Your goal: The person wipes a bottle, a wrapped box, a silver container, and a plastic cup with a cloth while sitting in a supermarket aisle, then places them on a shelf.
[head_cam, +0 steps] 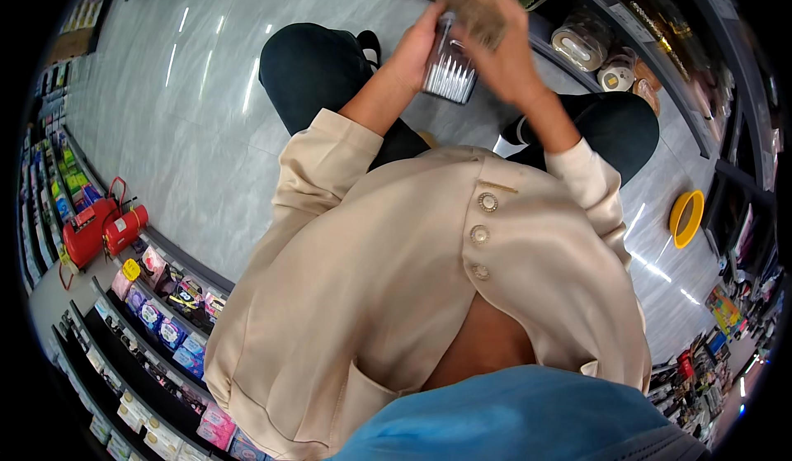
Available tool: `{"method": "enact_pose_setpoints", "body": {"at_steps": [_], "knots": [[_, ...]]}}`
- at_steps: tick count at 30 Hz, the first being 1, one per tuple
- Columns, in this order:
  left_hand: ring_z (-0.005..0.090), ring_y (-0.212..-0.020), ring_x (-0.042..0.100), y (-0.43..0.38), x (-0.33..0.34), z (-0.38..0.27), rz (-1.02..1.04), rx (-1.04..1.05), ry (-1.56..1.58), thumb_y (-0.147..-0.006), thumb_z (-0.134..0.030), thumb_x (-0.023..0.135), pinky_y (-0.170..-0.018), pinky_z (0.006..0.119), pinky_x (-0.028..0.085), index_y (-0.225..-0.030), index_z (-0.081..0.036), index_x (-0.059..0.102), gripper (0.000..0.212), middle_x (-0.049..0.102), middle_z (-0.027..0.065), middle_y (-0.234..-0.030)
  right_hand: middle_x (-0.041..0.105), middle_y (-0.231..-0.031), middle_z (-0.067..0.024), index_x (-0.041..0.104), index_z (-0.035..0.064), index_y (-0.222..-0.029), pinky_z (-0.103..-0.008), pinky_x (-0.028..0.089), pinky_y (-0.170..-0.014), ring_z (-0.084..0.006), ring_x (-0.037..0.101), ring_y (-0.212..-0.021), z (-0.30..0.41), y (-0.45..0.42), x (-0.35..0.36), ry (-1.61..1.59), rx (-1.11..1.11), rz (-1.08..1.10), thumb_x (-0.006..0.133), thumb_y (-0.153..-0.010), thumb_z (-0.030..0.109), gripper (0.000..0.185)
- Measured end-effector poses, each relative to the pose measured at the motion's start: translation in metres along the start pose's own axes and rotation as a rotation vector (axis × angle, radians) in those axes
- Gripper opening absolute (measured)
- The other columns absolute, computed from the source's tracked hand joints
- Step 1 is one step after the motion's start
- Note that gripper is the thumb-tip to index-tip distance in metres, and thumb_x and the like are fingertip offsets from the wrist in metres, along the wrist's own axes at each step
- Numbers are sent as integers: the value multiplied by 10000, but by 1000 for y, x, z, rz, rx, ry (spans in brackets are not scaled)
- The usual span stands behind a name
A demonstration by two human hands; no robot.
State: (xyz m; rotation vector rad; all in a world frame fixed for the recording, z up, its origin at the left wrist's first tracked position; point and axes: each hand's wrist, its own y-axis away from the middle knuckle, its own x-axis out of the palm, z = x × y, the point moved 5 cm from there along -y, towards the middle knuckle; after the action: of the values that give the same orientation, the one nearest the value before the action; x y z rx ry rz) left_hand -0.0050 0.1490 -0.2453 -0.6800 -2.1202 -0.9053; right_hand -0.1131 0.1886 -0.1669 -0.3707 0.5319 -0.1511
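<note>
My left hand grips a small clear container from its left side. Bright upright streaks show in its lower half; whether these are ribs or contents I cannot tell. A brown cloth hangs from my right hand, which is blurred and close to the container's right side. The cloth covers part of the container's upper end, and its far end runs out at the top of the view. Both hands are in front of my bent knees, above the grey tiled floor.
A shelf with several packaged goods stands at the front right. A yellow basin sits on the floor to the right. At the left are red fire extinguishers and shelves of small packets. A blue mask fills the bottom.
</note>
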Motion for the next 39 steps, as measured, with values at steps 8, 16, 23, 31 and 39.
{"method": "enact_pose_setpoints", "body": {"at_steps": [8,16,23,31,39], "knots": [[272,-1016,648,-24,-15,3,183,-17,87,-998,-435,416,-825,408,577,-1257,-36,512,486,618,174,-1180,502,-1347,-156,567,111,-1267,-503,261,-1072,-335,423,-1262,0,23,27,530,-59,394,607,-855,344,475],[255,-884,682,-1,0,1,300,-97,242,-985,-433,454,-768,417,593,-1173,-5,570,481,662,140,-1077,543,-1301,-105,624,140,-1161,-500,247,-1087,-302,378,-1338,34,32,20,203,-240,78,710,-703,226,474],[256,-915,672,7,9,12,289,-257,-81,-929,-486,516,-725,394,598,-1205,-18,551,545,646,177,-1111,546,-1322,-140,590,84,-1182,-414,320,-1066,-310,503,-1231,-5,-17,-29,385,-32,-58,654,-821,194,382],[291,-911,662,23,36,1,637,-93,-351,-644,-463,831,-717,379,567,-1472,-15,256,1103,547,279,-1212,555,-1296,-93,506,22,-1313,-361,371,-1052,-238,546,-1162,-28,8,-89,-1236,430,-241,554,-936,207,423],[208,-989,635,31,25,4,502,-301,-501,-668,-379,839,-809,334,540,-1367,57,405,932,621,165,-1162,605,-1163,-67,570,-29,-1206,-272,435,-898,-124,551,-1022,15,8,-68,-353,294,181,577,-941,331,448]]}}
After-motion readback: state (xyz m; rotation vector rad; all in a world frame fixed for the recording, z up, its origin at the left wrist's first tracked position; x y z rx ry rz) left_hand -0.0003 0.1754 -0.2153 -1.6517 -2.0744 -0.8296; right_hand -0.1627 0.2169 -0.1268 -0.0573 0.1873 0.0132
